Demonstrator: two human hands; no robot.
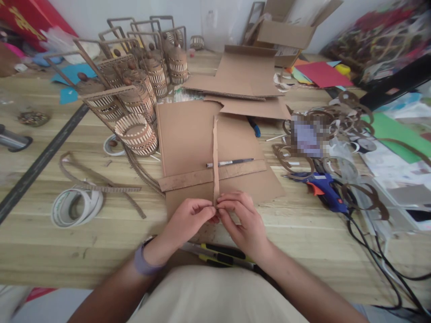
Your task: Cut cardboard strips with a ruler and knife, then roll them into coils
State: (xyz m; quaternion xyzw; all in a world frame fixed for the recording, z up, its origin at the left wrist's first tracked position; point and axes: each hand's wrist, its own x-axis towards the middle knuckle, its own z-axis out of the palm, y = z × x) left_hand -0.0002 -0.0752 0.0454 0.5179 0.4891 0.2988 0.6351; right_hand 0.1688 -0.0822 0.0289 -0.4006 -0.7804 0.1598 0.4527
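My left hand and my right hand meet at the near end of a long narrow cardboard strip, and both pinch it between thumb and fingertips. The strip stands on edge and runs away from me over a flat cardboard sheet. Across the sheet lies a wider cardboard band, with a pen just beyond it. A yellow and black utility knife lies under my wrists at the table's near edge.
Several cardboard lantern-like models stand at the back left. A roll of tape and loose strips lie to the left. A blue glue gun, its cables and curled cardboard offcuts crowd the right. Open boxes sit at the back.
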